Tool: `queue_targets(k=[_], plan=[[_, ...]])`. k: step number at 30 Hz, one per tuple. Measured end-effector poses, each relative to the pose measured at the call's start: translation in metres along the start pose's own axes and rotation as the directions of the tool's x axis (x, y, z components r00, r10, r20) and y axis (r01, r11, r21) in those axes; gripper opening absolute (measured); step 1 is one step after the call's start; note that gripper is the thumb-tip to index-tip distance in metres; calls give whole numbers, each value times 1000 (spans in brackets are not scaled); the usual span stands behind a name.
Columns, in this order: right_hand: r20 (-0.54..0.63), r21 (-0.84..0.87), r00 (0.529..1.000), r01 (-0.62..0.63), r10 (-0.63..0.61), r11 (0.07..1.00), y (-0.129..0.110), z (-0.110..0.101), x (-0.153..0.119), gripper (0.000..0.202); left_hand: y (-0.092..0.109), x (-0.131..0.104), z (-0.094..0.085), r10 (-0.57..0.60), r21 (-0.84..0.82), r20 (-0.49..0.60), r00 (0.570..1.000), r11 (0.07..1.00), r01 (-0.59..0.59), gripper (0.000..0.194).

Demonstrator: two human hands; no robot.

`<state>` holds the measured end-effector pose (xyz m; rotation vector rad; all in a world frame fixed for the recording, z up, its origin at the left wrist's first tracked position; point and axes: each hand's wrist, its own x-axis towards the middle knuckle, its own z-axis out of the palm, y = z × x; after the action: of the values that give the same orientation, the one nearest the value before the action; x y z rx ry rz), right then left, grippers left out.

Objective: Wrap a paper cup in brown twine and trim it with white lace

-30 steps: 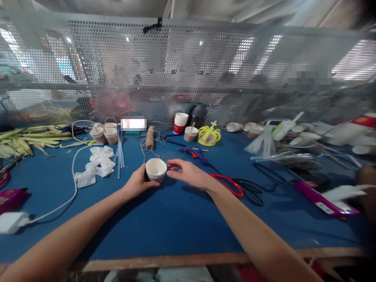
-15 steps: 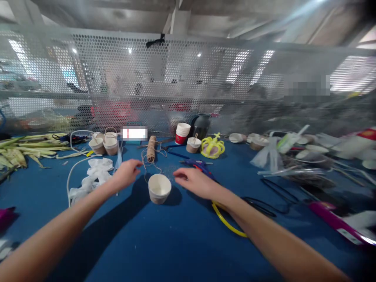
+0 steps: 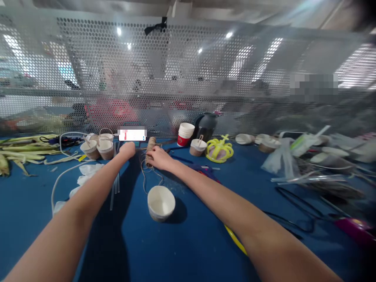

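Observation:
My right hand [image 3: 158,157] is closed on the roll of brown twine [image 3: 150,147], its fingers against the roll's right side. My left hand [image 3: 128,150] reaches forward just left of the roll, near the lit phone [image 3: 132,135]; its fingers are hidden from view. Loose twine trails from the roll down toward a white cup [image 3: 161,201] with a twine-wrapped outside, which stands upright on the blue table [image 3: 164,254] nearer to me. Neither hand touches this cup.
Wrapped cups [image 3: 105,147] and corn husks [image 3: 28,150] lie at left. Behind are stacked paper cups [image 3: 185,133], a dark jug [image 3: 207,125] and a yellow crown-like piece [image 3: 219,149]. A glue gun [image 3: 202,170] lies beneath my right arm. Plastic bags [image 3: 282,158] clutter the right.
Both hands have moved forward, away from the cup. My right hand has also gone left and closed on the twine roll. The view has shifted slightly.

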<state>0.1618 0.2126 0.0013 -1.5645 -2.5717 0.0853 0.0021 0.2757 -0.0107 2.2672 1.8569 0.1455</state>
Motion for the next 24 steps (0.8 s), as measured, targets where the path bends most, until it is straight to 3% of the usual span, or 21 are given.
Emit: queue_targets(k=[4,10,19,24], plan=[[5,-20,1000,3,-3,1000,-1,3,0,30,-9,6,5,-62,32,39,997,998,61,31],[9,-31,1000,-12,12,999,2,5,-2,30,-8,6,3,-58,61,73,996,997,54,31],[-2,-24,999,-41,41,999,5,7,-5,30,-18,-17,-18,-10,100,26,1000,995,7,31],[6,-19,999,-50,50,999,1,5,-6,29,-25,-30,-21,15,116,24,1000,993,-18,30]])
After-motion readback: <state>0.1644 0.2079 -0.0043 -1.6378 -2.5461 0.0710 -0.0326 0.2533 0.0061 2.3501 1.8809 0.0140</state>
